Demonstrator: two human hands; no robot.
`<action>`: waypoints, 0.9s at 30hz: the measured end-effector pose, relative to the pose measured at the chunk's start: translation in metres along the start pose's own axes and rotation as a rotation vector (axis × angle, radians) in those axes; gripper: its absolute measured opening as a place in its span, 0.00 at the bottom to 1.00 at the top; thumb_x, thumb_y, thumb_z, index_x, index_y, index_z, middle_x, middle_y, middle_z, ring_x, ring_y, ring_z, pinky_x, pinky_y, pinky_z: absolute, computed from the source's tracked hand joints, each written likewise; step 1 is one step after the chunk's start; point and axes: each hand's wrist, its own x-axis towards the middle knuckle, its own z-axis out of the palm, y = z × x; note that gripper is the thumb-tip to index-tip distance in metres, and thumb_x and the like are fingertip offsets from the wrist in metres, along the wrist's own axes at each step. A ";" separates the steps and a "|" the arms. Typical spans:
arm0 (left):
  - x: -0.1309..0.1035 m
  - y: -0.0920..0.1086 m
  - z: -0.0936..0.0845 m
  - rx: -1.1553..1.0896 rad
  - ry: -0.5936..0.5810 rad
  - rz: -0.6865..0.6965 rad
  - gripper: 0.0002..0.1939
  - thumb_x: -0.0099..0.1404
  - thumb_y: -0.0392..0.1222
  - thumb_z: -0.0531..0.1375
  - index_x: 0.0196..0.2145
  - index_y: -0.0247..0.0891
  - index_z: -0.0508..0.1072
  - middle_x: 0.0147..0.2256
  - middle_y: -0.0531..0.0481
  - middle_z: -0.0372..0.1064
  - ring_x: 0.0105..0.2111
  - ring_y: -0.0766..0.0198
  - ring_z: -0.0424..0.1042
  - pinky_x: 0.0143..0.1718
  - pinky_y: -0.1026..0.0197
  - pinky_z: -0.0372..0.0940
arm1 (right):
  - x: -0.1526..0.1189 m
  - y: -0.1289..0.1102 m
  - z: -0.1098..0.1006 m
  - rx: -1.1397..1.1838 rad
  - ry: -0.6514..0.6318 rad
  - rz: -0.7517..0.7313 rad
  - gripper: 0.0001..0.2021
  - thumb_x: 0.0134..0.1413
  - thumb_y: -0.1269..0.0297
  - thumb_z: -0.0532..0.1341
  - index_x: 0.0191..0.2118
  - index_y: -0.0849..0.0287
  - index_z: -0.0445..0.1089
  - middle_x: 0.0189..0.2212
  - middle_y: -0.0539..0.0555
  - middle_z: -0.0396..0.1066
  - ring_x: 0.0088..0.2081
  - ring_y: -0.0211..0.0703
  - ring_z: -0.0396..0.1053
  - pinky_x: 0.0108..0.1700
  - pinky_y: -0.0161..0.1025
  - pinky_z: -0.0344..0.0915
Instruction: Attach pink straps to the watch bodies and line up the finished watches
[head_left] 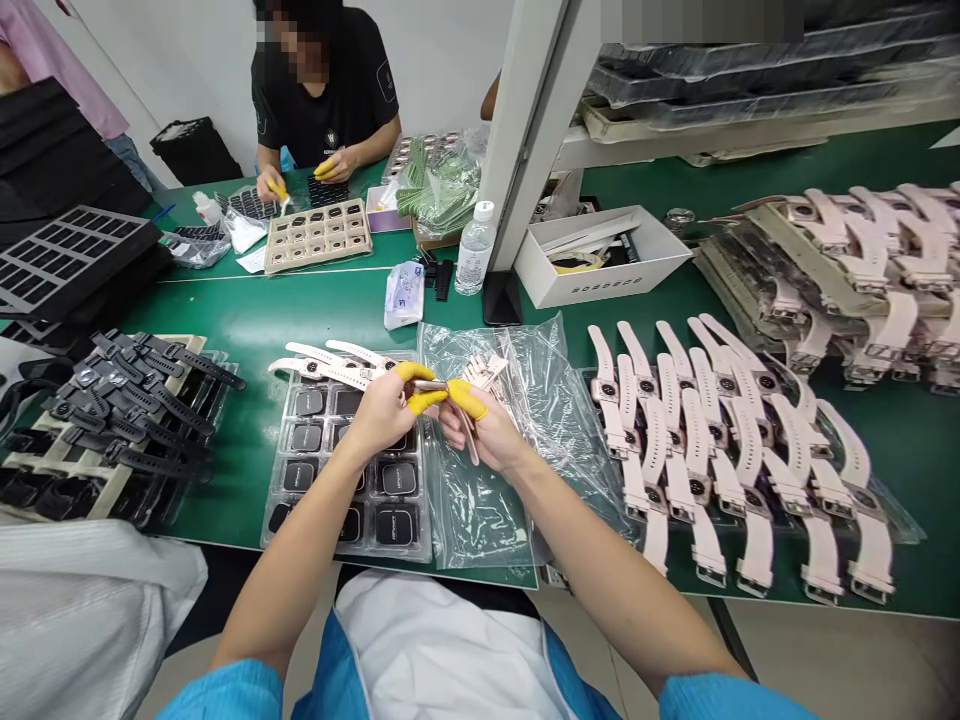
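My left hand (388, 408), with yellow finger covers, pinches a small watch case (429, 385) seen edge-on. Fingers of my right hand (484, 428), also in yellow covers, are closed on a pale pink watch strap (469, 443) that hangs down at the case. Whether strap and case are joined is hidden by the fingertips. Under my left forearm lies a clear tray (420, 500) of square black watch faces, with a few pink-strapped watches (322, 368) across its far end. Beneath my right hand is a clear plastic bag (480, 520) with loose pink straps (499, 378).
Rows of pink-strapped watches (697, 440) lie at right, with stacked trays of more behind. Black-strapped watches (135, 400) are at left. A white box (600, 270), water bottle (475, 250) and metal post (529, 140) stand ahead. A co-worker (322, 100) sits opposite.
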 end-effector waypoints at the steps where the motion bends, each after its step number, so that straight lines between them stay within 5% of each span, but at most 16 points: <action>1: 0.001 0.001 0.002 -0.035 0.026 0.005 0.13 0.69 0.50 0.67 0.43 0.39 0.76 0.40 0.45 0.76 0.40 0.57 0.77 0.44 0.53 0.73 | 0.000 0.000 -0.001 0.006 -0.022 0.029 0.22 0.57 0.42 0.70 0.39 0.55 0.66 0.20 0.42 0.61 0.17 0.32 0.54 0.19 0.31 0.53; 4: 0.005 0.003 0.001 -0.234 0.121 -0.035 0.17 0.67 0.55 0.68 0.41 0.39 0.74 0.39 0.46 0.76 0.38 0.59 0.77 0.38 0.56 0.75 | -0.001 -0.001 -0.002 -0.012 -0.098 0.109 0.22 0.59 0.41 0.67 0.38 0.56 0.66 0.19 0.42 0.58 0.16 0.30 0.48 0.18 0.30 0.45; 7: 0.010 0.000 -0.013 -0.432 0.377 -0.135 0.21 0.67 0.59 0.68 0.44 0.41 0.69 0.43 0.46 0.78 0.31 0.63 0.78 0.29 0.60 0.74 | -0.001 -0.004 -0.004 -0.109 -0.161 0.176 0.21 0.62 0.42 0.65 0.36 0.58 0.68 0.18 0.41 0.56 0.16 0.29 0.44 0.18 0.30 0.40; 9: 0.014 -0.004 -0.025 -0.474 0.564 -0.164 0.22 0.68 0.60 0.67 0.46 0.43 0.65 0.46 0.46 0.79 0.28 0.65 0.78 0.28 0.60 0.74 | -0.001 -0.006 -0.005 -0.176 -0.177 0.205 0.19 0.61 0.45 0.67 0.36 0.58 0.69 0.18 0.41 0.56 0.17 0.29 0.45 0.18 0.29 0.40; 11: 0.015 -0.007 -0.033 -0.452 0.627 -0.183 0.21 0.70 0.57 0.66 0.49 0.44 0.64 0.48 0.45 0.80 0.27 0.65 0.78 0.29 0.61 0.74 | -0.001 -0.007 -0.007 -0.206 -0.120 0.152 0.18 0.59 0.48 0.70 0.36 0.57 0.67 0.19 0.42 0.60 0.17 0.30 0.49 0.18 0.29 0.44; 15: 0.010 -0.009 -0.021 -0.301 0.248 -0.189 0.15 0.73 0.48 0.61 0.54 0.41 0.71 0.51 0.40 0.79 0.36 0.59 0.81 0.37 0.54 0.77 | 0.000 -0.006 -0.005 -0.203 0.057 -0.063 0.19 0.58 0.47 0.71 0.35 0.55 0.65 0.23 0.45 0.68 0.21 0.32 0.58 0.22 0.31 0.56; 18: 0.004 -0.008 -0.002 -0.070 -0.018 0.004 0.18 0.71 0.37 0.58 0.57 0.41 0.74 0.55 0.40 0.77 0.53 0.53 0.78 0.56 0.46 0.73 | -0.001 -0.003 -0.001 -0.182 0.021 -0.087 0.19 0.57 0.46 0.71 0.35 0.56 0.67 0.22 0.46 0.68 0.21 0.34 0.60 0.23 0.33 0.57; 23: 0.000 -0.010 0.003 0.166 -0.165 0.232 0.32 0.66 0.25 0.52 0.64 0.45 0.71 0.60 0.40 0.70 0.61 0.54 0.71 0.63 0.45 0.68 | -0.001 0.001 0.004 -0.149 -0.028 -0.051 0.18 0.57 0.50 0.71 0.33 0.56 0.67 0.18 0.45 0.65 0.18 0.34 0.57 0.22 0.34 0.53; 27: 0.002 -0.010 -0.002 0.189 -0.168 0.277 0.30 0.70 0.26 0.51 0.64 0.44 0.70 0.58 0.40 0.71 0.58 0.55 0.72 0.60 0.47 0.69 | 0.001 0.001 0.006 -0.064 0.006 -0.047 0.18 0.53 0.52 0.73 0.32 0.56 0.66 0.16 0.43 0.62 0.17 0.33 0.54 0.21 0.33 0.50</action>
